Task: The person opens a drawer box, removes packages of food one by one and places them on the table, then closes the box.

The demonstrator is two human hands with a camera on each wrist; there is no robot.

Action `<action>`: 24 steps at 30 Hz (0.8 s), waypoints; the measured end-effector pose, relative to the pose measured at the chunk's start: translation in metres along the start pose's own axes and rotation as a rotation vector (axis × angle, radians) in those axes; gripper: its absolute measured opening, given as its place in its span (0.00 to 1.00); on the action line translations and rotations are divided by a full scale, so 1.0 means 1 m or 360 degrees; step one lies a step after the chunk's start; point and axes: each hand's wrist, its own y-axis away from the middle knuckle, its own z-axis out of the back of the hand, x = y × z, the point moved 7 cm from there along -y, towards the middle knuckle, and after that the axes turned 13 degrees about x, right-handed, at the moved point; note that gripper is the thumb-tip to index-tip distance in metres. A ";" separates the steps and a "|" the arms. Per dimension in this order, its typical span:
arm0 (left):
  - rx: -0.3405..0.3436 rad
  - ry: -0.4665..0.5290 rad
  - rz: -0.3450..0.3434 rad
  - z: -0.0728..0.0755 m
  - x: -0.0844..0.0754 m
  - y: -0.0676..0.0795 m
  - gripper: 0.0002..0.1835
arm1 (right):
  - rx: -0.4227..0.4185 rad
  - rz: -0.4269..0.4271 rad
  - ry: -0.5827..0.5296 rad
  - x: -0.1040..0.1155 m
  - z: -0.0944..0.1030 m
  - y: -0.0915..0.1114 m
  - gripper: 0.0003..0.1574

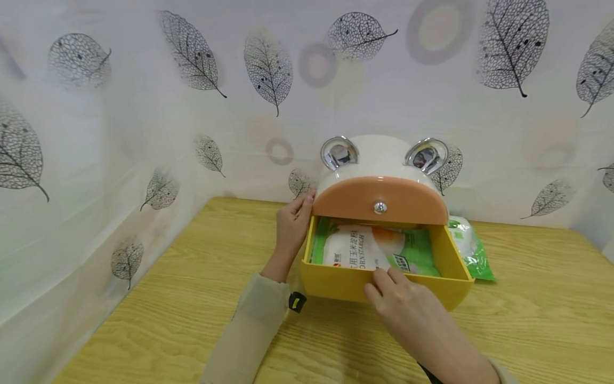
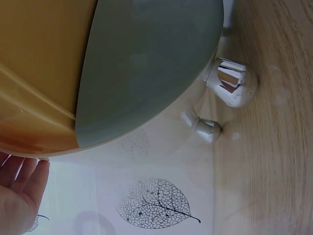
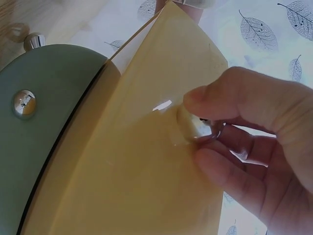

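A white frog-shaped box with an orange upper front [image 1: 379, 194] and a yellow drawer [image 1: 340, 282] stands on the table, its drawer pulled out. Inside the drawer lies a green and white bag of corn starch [image 1: 357, 246]. My right hand [image 1: 412, 304] is at the drawer's front; the right wrist view shows its thumb and fingers pinching the shiny round knob [image 3: 195, 127]. At the box's left side, my left hand [image 1: 291, 224] rests its extended fingers against the wall, also seen in the left wrist view as a hand [image 2: 22, 191] touching the rim.
Another green and white bag [image 1: 472, 248] lies on the table to the right, partly behind the box. Wooden table [image 1: 192, 288] surface extends around it. A leaf-patterned curtain [image 1: 268, 133] hangs along the back and left. Two chrome eyes [image 1: 339, 153] stick up from the box.
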 end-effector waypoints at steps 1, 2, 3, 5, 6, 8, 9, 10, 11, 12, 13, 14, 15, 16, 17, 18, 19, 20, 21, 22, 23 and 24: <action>0.0002 0.0002 -0.0002 0.000 0.000 0.000 0.15 | -0.0008 0.0002 0.0001 0.000 0.000 0.000 0.13; 0.0004 0.0006 -0.0004 0.000 0.000 0.000 0.15 | -0.0011 0.0003 0.0000 0.000 0.000 0.000 0.13; 0.0004 0.0008 -0.0005 0.000 0.000 0.000 0.15 | -0.0011 0.0003 -0.0003 0.000 0.000 0.000 0.13; 0.0006 0.0011 -0.0003 0.000 0.000 0.000 0.15 | -0.0005 0.0004 -0.0007 0.001 0.000 0.001 0.13; 0.0007 0.0014 -0.0004 0.000 0.001 0.000 0.15 | 0.0000 0.0006 -0.0010 0.001 0.001 0.001 0.13; 0.0009 0.0030 -0.0002 0.000 0.001 0.000 0.15 | 0.0015 0.0012 -0.0017 0.002 0.001 0.001 0.13; 0.0010 0.0037 -0.0001 0.000 0.001 0.000 0.15 | 0.0022 0.0012 -0.0020 0.002 0.002 0.001 0.14; 0.0011 0.0047 -0.0003 0.000 0.001 0.000 0.15 | 0.0029 0.0015 -0.0023 0.003 0.002 0.001 0.14; 0.0012 0.0059 -0.0005 0.000 0.002 0.000 0.15 | 0.0037 0.0016 -0.0027 0.003 0.002 0.001 0.14; 0.0011 0.0068 -0.0009 0.000 0.002 0.000 0.15 | 0.0043 0.0016 -0.0030 0.003 0.002 0.000 0.14; 0.0010 0.0075 -0.0011 0.000 0.002 0.000 0.15 | 0.0053 0.0014 -0.0032 0.003 0.002 0.000 0.14; 0.0008 0.0079 -0.0016 0.000 0.002 0.000 0.14 | 0.0059 0.0010 -0.0032 0.003 0.001 0.000 0.14; 0.0006 0.0077 -0.0017 0.000 0.002 0.000 0.14 | 0.0065 0.0007 -0.0034 0.003 0.001 0.000 0.14; 0.0005 0.0073 -0.0020 0.000 0.001 0.000 0.14 | 0.0074 0.0004 -0.0036 0.003 0.001 0.000 0.14; 0.0004 0.0066 -0.0021 0.000 0.001 0.000 0.14 | 0.0078 0.0000 -0.0036 0.003 0.001 0.000 0.14; 0.0003 0.0057 -0.0021 0.000 0.001 0.000 0.14 | 0.0086 -0.0005 -0.0039 0.003 0.001 0.000 0.14; 0.0002 0.0048 -0.0019 0.000 0.001 0.000 0.14 | 0.0095 -0.0010 -0.0040 0.003 0.001 0.000 0.14; 0.0003 0.0045 -0.0018 0.000 0.001 0.000 0.14 | 0.0100 -0.0017 -0.0045 0.003 0.001 0.000 0.13; 0.0003 0.0036 -0.0017 -0.001 0.001 0.000 0.14 | 0.0109 -0.0024 -0.0050 0.002 0.001 0.001 0.13; 0.0004 0.0030 -0.0016 -0.001 0.001 0.000 0.14 | 0.0116 -0.0031 -0.0054 0.002 0.001 0.001 0.13; 0.0004 0.0023 -0.0016 -0.001 0.001 0.000 0.14 | 0.0121 -0.0037 -0.0060 0.002 0.001 0.001 0.13; 0.0004 0.0015 -0.0016 -0.001 0.001 0.000 0.14 | 0.0129 -0.0045 -0.0068 0.002 0.001 0.001 0.13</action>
